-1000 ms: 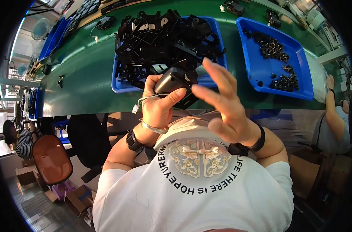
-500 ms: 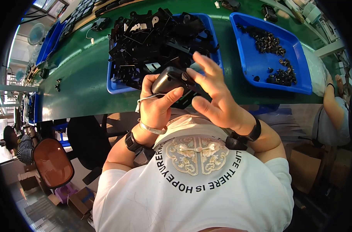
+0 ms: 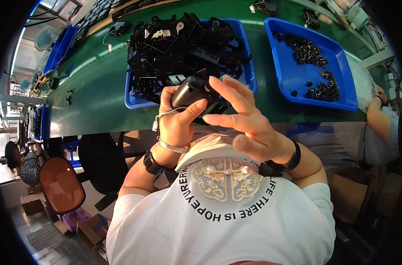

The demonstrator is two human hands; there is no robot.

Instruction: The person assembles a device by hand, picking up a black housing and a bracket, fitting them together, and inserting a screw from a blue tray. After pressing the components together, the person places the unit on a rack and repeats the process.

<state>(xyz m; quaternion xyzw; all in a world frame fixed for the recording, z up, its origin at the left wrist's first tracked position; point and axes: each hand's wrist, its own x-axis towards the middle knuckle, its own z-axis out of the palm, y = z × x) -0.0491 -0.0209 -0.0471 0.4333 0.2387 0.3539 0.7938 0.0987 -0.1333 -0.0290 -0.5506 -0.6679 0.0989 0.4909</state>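
My left hand (image 3: 179,121) is closed round a black rounded plastic housing (image 3: 188,92), its thumb pressed on the near side. A light cable (image 3: 156,120) hangs out at the left of that hand. Beneath the housing a flat black slotted bracket (image 3: 216,109) partly shows; whether it is fastened cannot be seen. My right hand (image 3: 254,126) is just right of the housing with its fingers stretched apart. One fingertip comes up to the housing's edge, and contact is hard to tell. Beyond both hands, a blue tray (image 3: 254,79) is heaped with black metal brackets (image 3: 165,55).
A second blue tray (image 3: 293,66) at the right holds many small dark knob-like parts (image 3: 311,53). Black devices with cables (image 3: 119,28) lie on the green table (image 3: 86,101). A person's arm (image 3: 377,117) rests at the far right. An orange-brown chair (image 3: 62,185) stands left.
My right hand has drawn back and down toward me, its fingers now spread beside the housing. My left hand keeps its hold, nearly still. The view has shifted slightly.
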